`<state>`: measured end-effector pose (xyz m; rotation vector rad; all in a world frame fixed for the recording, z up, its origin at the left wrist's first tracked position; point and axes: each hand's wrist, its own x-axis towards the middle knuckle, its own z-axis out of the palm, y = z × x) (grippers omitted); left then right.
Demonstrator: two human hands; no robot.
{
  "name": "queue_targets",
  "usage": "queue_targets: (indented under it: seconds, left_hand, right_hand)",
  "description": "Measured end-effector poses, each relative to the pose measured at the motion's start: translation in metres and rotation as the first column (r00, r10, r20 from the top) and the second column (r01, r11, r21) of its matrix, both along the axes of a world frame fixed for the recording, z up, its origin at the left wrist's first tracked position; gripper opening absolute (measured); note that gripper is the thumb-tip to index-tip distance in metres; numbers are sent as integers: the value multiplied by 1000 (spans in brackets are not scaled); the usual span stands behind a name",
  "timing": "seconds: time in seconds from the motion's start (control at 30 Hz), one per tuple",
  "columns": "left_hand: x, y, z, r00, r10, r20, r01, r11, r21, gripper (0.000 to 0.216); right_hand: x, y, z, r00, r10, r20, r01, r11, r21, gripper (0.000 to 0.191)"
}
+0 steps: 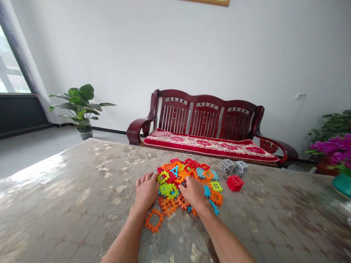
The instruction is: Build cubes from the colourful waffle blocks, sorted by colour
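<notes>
A heap of flat plastic interlocking building pieces in orange, red, lime green and blue lies on the table, many with toothed edges and window-like cutouts. At the heap's left edge, my left hand rests on the tabletop, fingers stretched out and holding nothing, its thumb side beside the green pieces. My right hand is over the middle of the heap with its fingers curled down among the pieces; what they grip, if anything, is hidden. One orange frame piece lies nearest me, below my left hand.
Right of the heap stand a red assembled block and two grey assembled blocks. A patterned cover lies over the table. Beyond are a wooden bench and a potted plant; purple flowers stand at right.
</notes>
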<state>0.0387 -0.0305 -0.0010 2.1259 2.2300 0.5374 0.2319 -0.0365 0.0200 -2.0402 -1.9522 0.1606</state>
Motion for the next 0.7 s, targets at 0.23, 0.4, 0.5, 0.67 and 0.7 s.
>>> queue_targets:
  seconds: [0.23,0.4,0.5,0.67,0.7]
  left_hand:
    - [1,-2,2,1000,-6,-11,6,1000,-5,47]
    - [2,-2,0,1000,-12,-15,12,1000,5,46]
    - [3,-2,-1,1000,-15,-16,16,1000,14,46]
    - [4,-3,-2,1000,-22,-7,22,999,29,45]
    - [4,-3,-2,1000,-22,-5,22,999,34,45]
  right_hand:
    - [-6,5,8,990,-69,-126,46,984,-175,15]
    - [-7,3,11,981,-54,-185,21,984,-178,13]
    - [-14,2,10,970,-29,-242,-15,984,-177,21]
    - [-23,1,11,968,26,-251,-76,978,-192,23]
    - [-23,0,12,969,46,-244,-95,977,-192,23]
